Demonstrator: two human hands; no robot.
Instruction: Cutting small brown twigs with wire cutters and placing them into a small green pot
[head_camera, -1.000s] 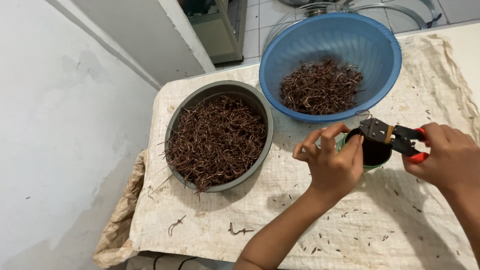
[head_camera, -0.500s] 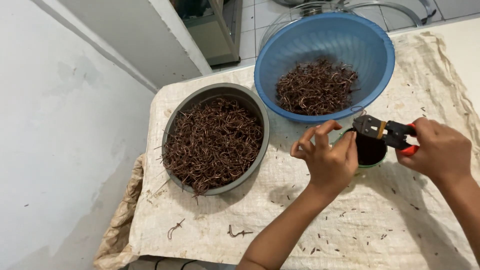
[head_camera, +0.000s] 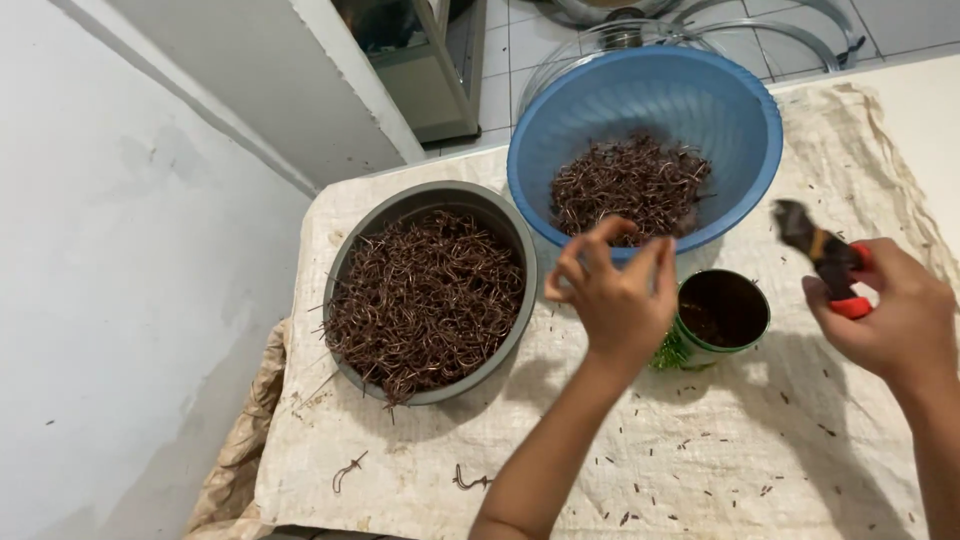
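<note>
My left hand (head_camera: 612, 295) hovers just in front of the blue plastic basin (head_camera: 742, 120), with its fingers loosely apart and nothing visible between them. My right hand (head_camera: 888, 318) grips small cutting pliers with red handles (head_camera: 822, 255), their dark jaws pointing up and to the left. A green can (head_camera: 700, 350) with dark contents stands on the cloth between my two hands. Short brown wire pieces (head_camera: 632, 185) lie in the blue basin. On the left, a grey metal bowl (head_camera: 432, 198) is filled with brown bent wire pieces (head_camera: 425, 295).
A stained beige cloth (head_camera: 700, 460) covers the table, scattered with tiny wire bits and two stray bent wires (head_camera: 350, 470) near the front. A white wall lies to the left. A cabinet (head_camera: 420, 60) and tiled floor are beyond the table.
My hands have separated. The left hand has left the pliers and risen towards the blue basin with its fingers opening, while the right hand has carried the pliers right, away from the can.
</note>
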